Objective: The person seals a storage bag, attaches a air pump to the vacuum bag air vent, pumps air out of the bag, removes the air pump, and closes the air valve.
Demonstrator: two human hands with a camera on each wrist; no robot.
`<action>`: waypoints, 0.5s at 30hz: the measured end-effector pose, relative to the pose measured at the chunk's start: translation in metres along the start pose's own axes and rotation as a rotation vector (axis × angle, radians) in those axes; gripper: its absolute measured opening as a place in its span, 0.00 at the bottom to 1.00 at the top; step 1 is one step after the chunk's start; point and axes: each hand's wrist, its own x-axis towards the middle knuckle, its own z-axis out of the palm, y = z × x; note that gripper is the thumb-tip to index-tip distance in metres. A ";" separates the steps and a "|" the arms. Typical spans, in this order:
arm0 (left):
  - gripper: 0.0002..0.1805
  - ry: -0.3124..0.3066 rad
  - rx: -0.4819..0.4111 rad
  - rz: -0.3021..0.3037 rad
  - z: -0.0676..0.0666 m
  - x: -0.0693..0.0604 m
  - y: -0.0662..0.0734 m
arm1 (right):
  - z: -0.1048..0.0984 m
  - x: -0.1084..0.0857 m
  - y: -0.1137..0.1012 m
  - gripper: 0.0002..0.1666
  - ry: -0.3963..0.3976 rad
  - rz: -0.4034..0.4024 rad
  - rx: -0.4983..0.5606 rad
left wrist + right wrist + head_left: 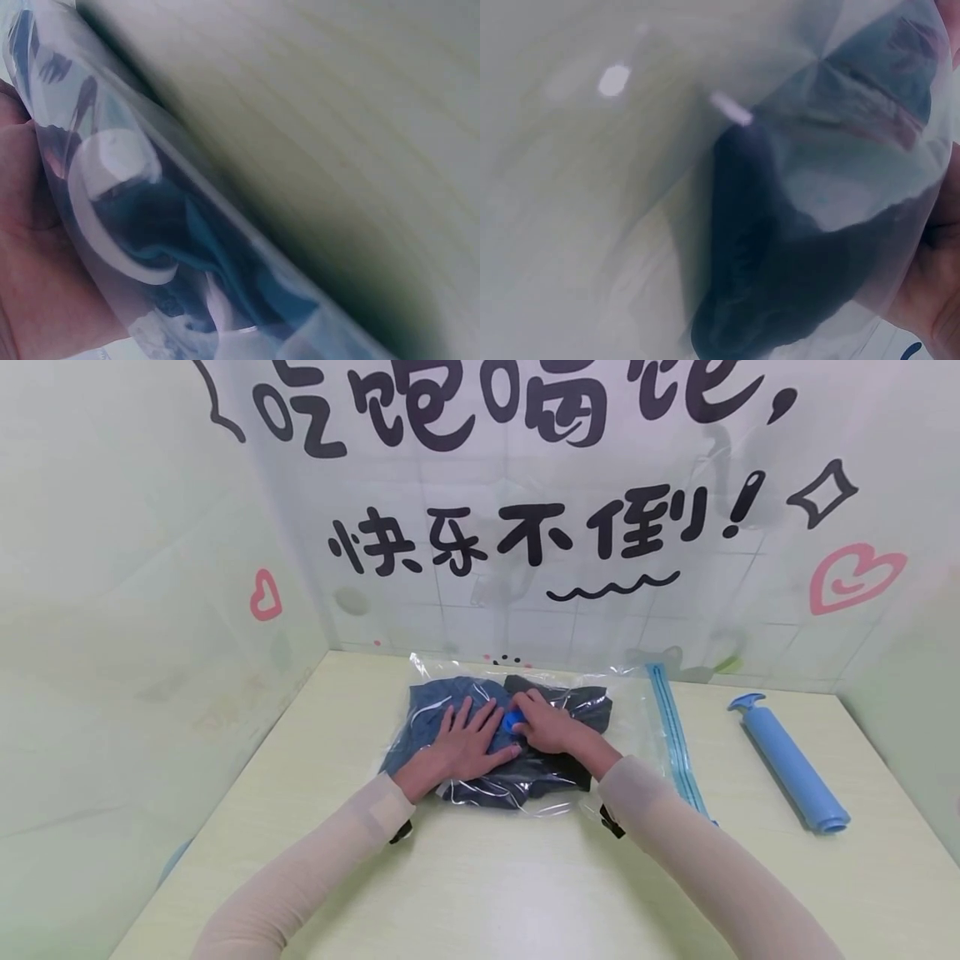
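A clear plastic vacuum storage bag (636,714) lies on the table with folded blue cloth (431,700) and dark cloth (596,700) inside it. My left hand (468,750) rests spread on top of the bag, over the blue cloth. With curled fingers, my right hand (547,727) grips a round blue valve cap (513,721) near the bag's middle; the fingers partly hide it. In the left wrist view, the left hand (37,247) is at the frame's edge beside the shiny film. The right wrist view shows dark cloth (780,277) through the film.
A blue hand pump (795,768) lies on the table (480,893) to the right of the bag. The bag's blue zip strip (675,743) runs along its right end. A printed curtain (495,602) stands behind the table.
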 end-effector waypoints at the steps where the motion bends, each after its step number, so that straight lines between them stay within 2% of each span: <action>1: 0.48 -0.004 -0.003 -0.002 0.001 0.000 -0.001 | 0.000 0.000 0.000 0.16 0.007 -0.001 0.009; 9: 0.47 -0.001 -0.009 -0.004 0.002 0.001 -0.002 | 0.005 0.004 0.002 0.20 0.071 0.032 0.034; 15: 0.47 -0.011 0.004 0.001 -0.001 0.000 -0.001 | 0.005 0.006 0.001 0.22 0.084 0.049 0.008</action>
